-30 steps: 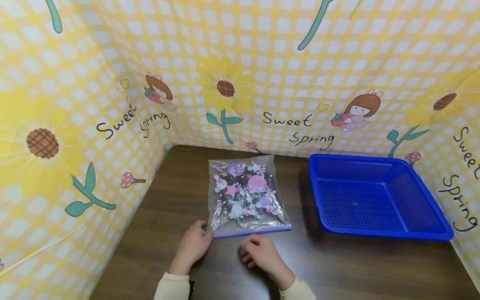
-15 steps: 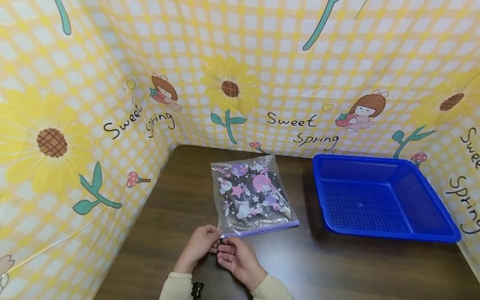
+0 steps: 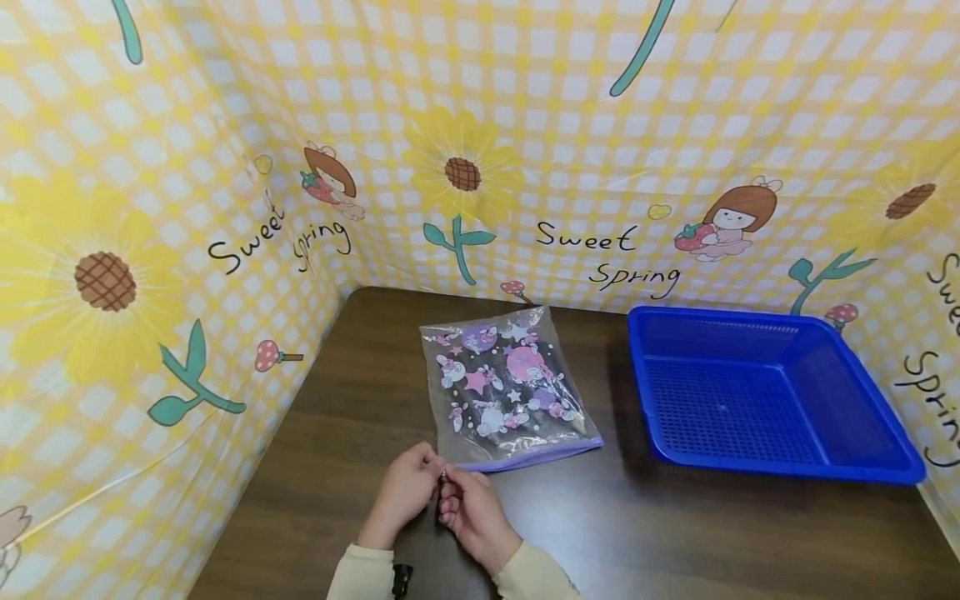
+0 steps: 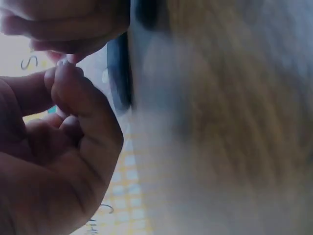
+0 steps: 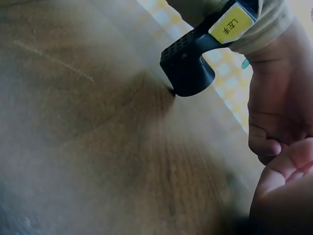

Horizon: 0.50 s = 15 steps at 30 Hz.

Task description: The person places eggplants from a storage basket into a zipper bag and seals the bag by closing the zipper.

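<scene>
A clear zip bag (image 3: 498,379) printed with pink, purple and white cartoon figures lies flat on the table. Something dark shows through it, its kind unclear. The purple zip strip (image 3: 551,452) runs along the bag's near edge. At that strip's left end, my left hand (image 3: 408,487) pinches the corner between thumb and fingers. Right beside it my right hand (image 3: 476,512) pinches the same spot, thumb against index finger, its other fingers curled. Fingertips of both hands meet there and hide the bag's corner. In the left wrist view a tiny pale bit shows between them.
A blue plastic basket (image 3: 757,417) with a perforated bottom stands to the right of the bag. Yellow checked cloth (image 3: 585,167) surrounds the brown wooden table (image 3: 675,533) at the back and sides. A black camera mount (image 5: 188,73) sits on the left wrist.
My right hand has moved left from in front of the bag to meet my left hand at the zip's corner. The bag has turned slightly and its near-left corner is now pinched.
</scene>
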Each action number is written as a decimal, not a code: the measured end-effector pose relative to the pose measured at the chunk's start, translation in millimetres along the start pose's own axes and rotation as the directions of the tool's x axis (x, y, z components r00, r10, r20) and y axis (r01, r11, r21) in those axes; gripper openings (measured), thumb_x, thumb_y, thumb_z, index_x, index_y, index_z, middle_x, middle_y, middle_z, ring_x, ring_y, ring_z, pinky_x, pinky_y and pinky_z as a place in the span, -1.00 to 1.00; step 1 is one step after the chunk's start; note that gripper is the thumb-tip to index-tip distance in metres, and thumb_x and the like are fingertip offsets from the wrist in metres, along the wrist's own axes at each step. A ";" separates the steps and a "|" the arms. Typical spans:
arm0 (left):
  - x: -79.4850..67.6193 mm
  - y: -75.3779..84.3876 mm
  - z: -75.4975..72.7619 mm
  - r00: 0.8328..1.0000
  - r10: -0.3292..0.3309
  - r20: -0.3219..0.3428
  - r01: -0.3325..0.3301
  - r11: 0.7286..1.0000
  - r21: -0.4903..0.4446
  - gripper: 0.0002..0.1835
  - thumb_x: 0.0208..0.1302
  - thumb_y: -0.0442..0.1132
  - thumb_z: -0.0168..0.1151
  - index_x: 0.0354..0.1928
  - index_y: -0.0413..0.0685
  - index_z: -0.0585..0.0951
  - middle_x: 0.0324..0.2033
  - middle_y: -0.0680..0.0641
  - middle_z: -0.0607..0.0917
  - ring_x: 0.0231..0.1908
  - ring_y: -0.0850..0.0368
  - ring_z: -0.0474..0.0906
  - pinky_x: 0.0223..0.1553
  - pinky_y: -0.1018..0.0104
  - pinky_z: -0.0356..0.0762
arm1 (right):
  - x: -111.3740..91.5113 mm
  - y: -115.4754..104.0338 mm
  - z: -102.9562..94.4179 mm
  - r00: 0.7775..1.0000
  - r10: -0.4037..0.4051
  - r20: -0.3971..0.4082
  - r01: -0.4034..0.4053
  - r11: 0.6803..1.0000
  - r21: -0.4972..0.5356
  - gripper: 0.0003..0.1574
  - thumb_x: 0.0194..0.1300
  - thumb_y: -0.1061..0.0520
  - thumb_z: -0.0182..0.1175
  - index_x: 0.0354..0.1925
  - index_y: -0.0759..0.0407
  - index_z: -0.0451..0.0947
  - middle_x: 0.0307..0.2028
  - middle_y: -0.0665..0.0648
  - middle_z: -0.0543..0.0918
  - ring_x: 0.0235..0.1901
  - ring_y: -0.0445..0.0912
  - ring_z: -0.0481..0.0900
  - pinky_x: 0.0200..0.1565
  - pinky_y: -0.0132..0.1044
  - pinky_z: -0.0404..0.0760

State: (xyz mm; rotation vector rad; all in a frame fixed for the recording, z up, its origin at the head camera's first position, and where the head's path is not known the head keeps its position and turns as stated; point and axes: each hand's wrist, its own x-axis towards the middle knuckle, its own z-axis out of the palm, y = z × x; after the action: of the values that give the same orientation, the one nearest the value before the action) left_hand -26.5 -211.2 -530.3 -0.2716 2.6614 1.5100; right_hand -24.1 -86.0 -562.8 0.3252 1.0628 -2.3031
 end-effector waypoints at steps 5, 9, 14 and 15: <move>-1.8 0.8 6.1 0.995 0.085 -0.050 -0.072 0.972 0.223 -0.81 0.36 -0.32 0.16 -0.46 -0.04 0.49 -0.53 -0.02 0.56 -0.47 0.04 0.49 -0.40 0.11 0.42 | 1.5 -0.8 -1.1 0.996 -0.031 -0.084 0.027 0.999 -0.045 -0.79 0.38 0.19 0.08 -0.45 0.09 0.49 -0.65 -0.08 0.46 -0.75 -0.33 0.36 -0.67 -0.50 0.38; -4.6 0.8 9.3 0.996 0.072 -0.046 -0.059 0.968 0.244 -0.85 0.38 -0.34 0.11 -0.41 -0.09 0.50 -0.49 -0.06 0.57 -0.46 -0.01 0.51 -0.38 0.07 0.44 | 2.0 -2.1 0.2 0.991 -0.040 -0.131 0.031 0.997 -0.077 -0.79 0.35 0.20 0.10 -0.46 0.08 0.47 -0.66 -0.09 0.43 -0.75 -0.33 0.34 -0.68 -0.51 0.36; -6.5 -1.2 5.2 0.999 0.027 -0.045 -0.018 0.981 0.191 -0.84 0.43 -0.32 0.03 -0.35 -0.17 0.50 -0.54 -0.06 0.52 -0.53 0.03 0.49 -0.43 0.10 0.46 | 3.3 -8.3 -3.9 0.987 -0.036 -0.157 0.025 0.997 -0.069 -0.77 0.33 0.20 0.07 -0.50 0.07 0.43 -0.67 -0.10 0.41 -0.75 -0.33 0.33 -0.68 -0.51 0.34; -5.9 -2.0 2.2 0.999 -0.009 -0.049 0.016 0.990 0.141 -0.82 0.43 -0.32 0.00 -0.37 -0.17 0.49 -0.57 -0.06 0.50 -0.57 0.05 0.47 -0.47 0.13 0.48 | 4.2 -11.4 -6.6 0.987 -0.039 -0.154 0.030 0.998 -0.061 -0.75 0.34 0.20 0.06 -0.51 0.07 0.42 -0.67 -0.10 0.41 -0.75 -0.33 0.33 -0.68 -0.51 0.34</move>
State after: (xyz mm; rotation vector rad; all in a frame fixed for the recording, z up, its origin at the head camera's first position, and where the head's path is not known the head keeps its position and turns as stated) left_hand -20.4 -209.5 -532.3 -0.3189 2.7811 1.3197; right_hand -34.4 -76.8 -561.9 0.4733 1.2182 -2.3022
